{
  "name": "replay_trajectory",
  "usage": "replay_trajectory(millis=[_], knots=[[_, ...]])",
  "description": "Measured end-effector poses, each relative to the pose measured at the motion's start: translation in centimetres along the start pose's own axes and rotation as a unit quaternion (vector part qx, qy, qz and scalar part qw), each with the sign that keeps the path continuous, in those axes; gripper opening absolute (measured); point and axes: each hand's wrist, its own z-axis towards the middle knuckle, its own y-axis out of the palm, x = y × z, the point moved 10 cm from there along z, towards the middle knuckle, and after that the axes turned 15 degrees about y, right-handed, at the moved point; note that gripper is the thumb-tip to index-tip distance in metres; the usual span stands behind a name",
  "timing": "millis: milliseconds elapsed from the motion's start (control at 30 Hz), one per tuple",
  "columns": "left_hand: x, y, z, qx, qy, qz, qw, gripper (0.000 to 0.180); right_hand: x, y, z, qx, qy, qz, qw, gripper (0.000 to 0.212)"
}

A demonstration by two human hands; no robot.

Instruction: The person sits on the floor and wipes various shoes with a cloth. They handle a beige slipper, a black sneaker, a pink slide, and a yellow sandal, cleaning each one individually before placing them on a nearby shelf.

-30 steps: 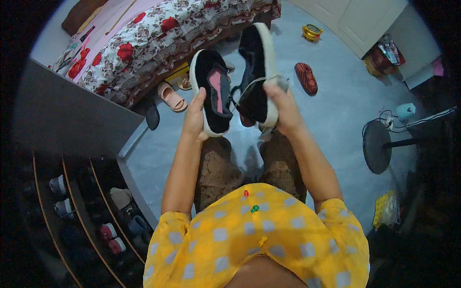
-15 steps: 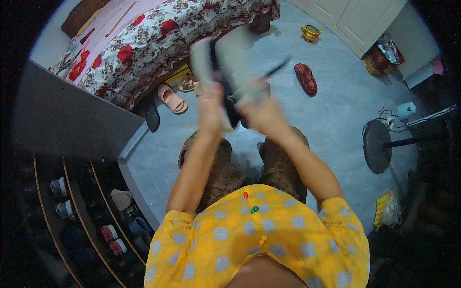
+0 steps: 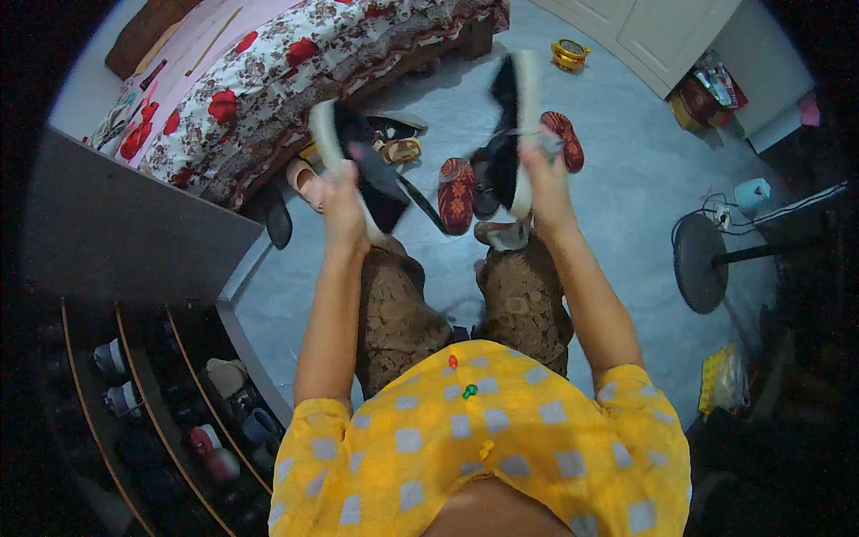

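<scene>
gripping one shoe (image 3: 378, 190) in left hand (image 3: 344, 204), second shoe (image 3: 513, 159) in right hand (image 3: 548, 190), clasping both by the side, apart; likely mid-handling, calling for firm grips next.

Home bedrm, w/ bed (image 3: 268, 85) + shoe shelves (image 3: 140, 380)

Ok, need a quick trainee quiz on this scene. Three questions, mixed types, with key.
1. What is the left hand holding?
2. True or false: the right hand is empty.
3. How many red slippers show on the floor?

Key:
1. A black shoe with a white sole.
2. False: the right hand holds the other black shoe.
3. Two, lying apart.
</scene>
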Motion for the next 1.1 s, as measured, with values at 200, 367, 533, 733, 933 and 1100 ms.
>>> replay_trajectory(millis=[200,367,533,733,933,1100], knots=[[0.6,6.9,-2.7,-0.089,0.029,0.105,0.99,0.047,4.3,4.7,-1.7,-0.045,-0.038,-0.109,0.992,0.043],[2.1,6.4,-2.6,-0.109,-0.12,-0.461,0.873,0.062,3.2,2.4,-2.2,-0.22,0.237,0.387,0.864,0.046],[1.1,7.8,-4.6,-0.132,-0.133,-0.488,0.852,0.07,3.8,2.8,-3.1,-0.244,0.213,0.431,0.842,0.043],[1.2,7.0,-4.6,-0.12,-0.121,-0.44,0.882,0.071,3.0,1.8,-3.5,-0.177,0.179,0.359,0.899,0.04],[0.5,3.9,-4.1,-0.013,-0.048,-0.257,0.965,0.054,-5.4,1.7,-8.4,-0.095,-0.08,0.131,0.984,0.043],[2.1,7.8,-3.7,-0.061,0.11,-0.085,0.988,0.044,-5.4,8.5,-9.3,0.072,-0.33,-0.457,0.823,0.073]])
